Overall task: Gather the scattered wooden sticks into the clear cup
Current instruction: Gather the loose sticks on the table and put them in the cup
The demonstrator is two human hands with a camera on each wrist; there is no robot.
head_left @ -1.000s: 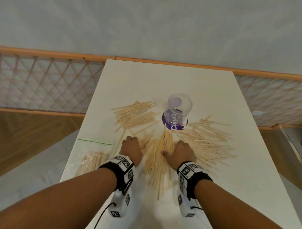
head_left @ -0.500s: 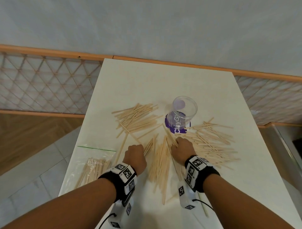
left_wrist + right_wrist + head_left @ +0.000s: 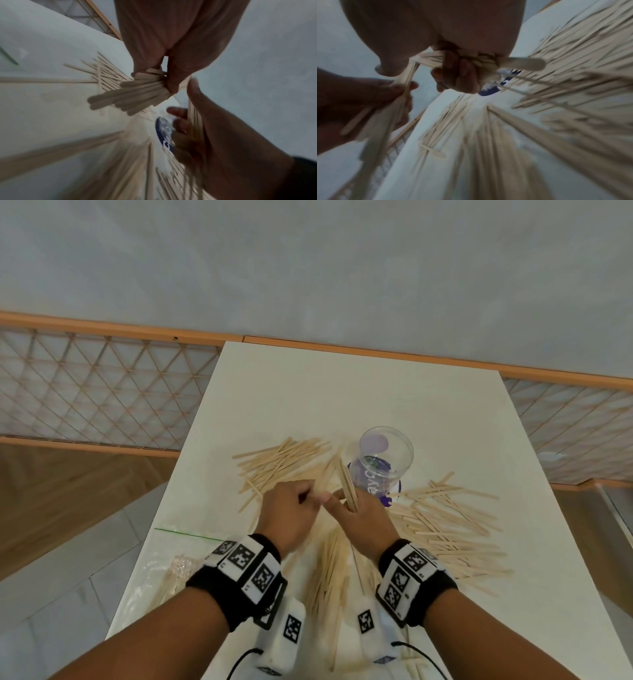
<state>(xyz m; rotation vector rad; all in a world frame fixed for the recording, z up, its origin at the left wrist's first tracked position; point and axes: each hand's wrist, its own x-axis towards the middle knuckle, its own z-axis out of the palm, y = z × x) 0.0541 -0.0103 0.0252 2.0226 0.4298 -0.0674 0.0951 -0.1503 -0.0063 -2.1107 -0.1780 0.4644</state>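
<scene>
Pale wooden sticks lie in three heaps on the white table (image 3: pixel 342 392): a left heap (image 3: pixel 281 463), a right heap (image 3: pixel 445 525) and a middle heap (image 3: pixel 329 573). The clear cup (image 3: pixel 383 463), purple at its base, stands upright between the heaps. My left hand (image 3: pixel 308 496) grips a bundle of sticks (image 3: pixel 133 93) just left of the cup. My right hand (image 3: pixel 346 505) grips its own bundle (image 3: pixel 347 487), which stands upright against the cup's near side. The two hands almost touch above the table. In the right wrist view my fingers (image 3: pixel 457 75) curl round the sticks.
A clear zip bag (image 3: pixel 171 570) holding more sticks lies at the table's near left edge. A lattice barrier with a wooden rail (image 3: pixel 102 392) runs behind the table, which drops off on the left and right sides.
Both hands have left the middle heap, each lifting a bundle of sticks. They have moved forward toward the cup and closer together.
</scene>
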